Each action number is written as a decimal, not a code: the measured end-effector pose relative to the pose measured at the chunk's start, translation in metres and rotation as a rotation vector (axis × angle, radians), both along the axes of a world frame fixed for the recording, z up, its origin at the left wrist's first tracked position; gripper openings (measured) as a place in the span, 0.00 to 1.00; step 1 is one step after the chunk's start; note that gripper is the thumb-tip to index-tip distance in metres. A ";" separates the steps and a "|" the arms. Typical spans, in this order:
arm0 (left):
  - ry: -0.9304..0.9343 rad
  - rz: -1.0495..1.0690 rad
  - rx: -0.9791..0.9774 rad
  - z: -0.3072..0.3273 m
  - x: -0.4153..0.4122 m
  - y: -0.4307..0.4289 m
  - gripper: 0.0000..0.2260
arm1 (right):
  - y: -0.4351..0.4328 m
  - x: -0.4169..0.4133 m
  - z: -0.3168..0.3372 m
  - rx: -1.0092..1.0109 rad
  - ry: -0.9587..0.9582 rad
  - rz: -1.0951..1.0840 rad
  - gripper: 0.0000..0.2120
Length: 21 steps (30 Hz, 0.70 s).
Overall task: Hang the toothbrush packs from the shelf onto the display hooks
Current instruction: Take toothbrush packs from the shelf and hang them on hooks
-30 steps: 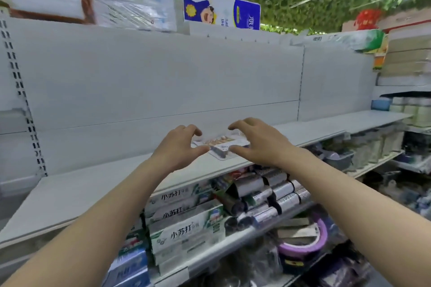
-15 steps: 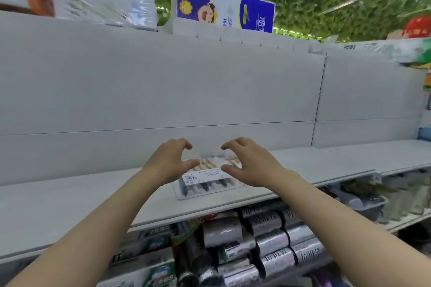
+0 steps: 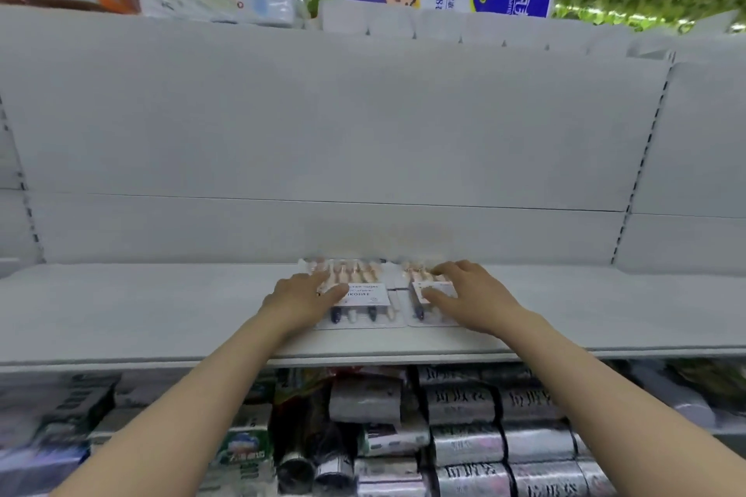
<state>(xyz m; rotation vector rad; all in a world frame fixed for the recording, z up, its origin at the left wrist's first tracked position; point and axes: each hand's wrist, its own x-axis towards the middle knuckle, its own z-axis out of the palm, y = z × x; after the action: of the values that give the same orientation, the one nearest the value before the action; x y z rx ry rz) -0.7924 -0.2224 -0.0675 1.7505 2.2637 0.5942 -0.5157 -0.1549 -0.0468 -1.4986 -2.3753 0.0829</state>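
From the head view, two toothbrush packs lay flat on the white shelf (image 3: 161, 307), side by side near its back edge and about midway along it. They were just beside each other, and I could not tell whether their edges touched. The left pack (image 3: 363, 297) showed a white label across its middle, brush heads toward the back panel (image 3: 323, 133) and dark handle ends toward the front edge. The right pack (image 3: 420, 310) lay the same way.

I judged these to be light blister packs: a stiff card back with a thin clear shell, slick on top and likely to slide on the smooth shelf instead of lifting. The shell would probably dent if squeezed hard. The sensible hold seemed to be at a side edge, thumb above and fingers slipped under. The top end has to stay free for hanging, though I could not make out a hang hole through the blur.

My left hand (image 3: 300, 295) rested on the left part of the left pack, fingers fairly straight and thumb lying across the label, with nothing gripped. My right hand (image 3: 472, 295) lay spread over the right pack, fingertips toward its far end and thumb on the label, loosely open and clasping nothing.

No display hooks showed in this view
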 end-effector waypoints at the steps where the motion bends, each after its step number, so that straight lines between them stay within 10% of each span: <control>1: 0.013 0.011 -0.016 -0.002 0.003 0.000 0.32 | 0.005 0.001 -0.002 -0.009 -0.011 -0.014 0.27; 21: 0.070 0.163 0.016 -0.010 0.039 -0.076 0.33 | -0.028 0.023 -0.018 -0.036 -0.017 -0.027 0.30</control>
<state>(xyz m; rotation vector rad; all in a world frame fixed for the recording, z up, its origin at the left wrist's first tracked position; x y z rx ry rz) -0.7534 -0.2984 -0.0775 1.6288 2.4735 0.5910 -0.4924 -0.1830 -0.0650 -1.5535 -2.3782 0.1074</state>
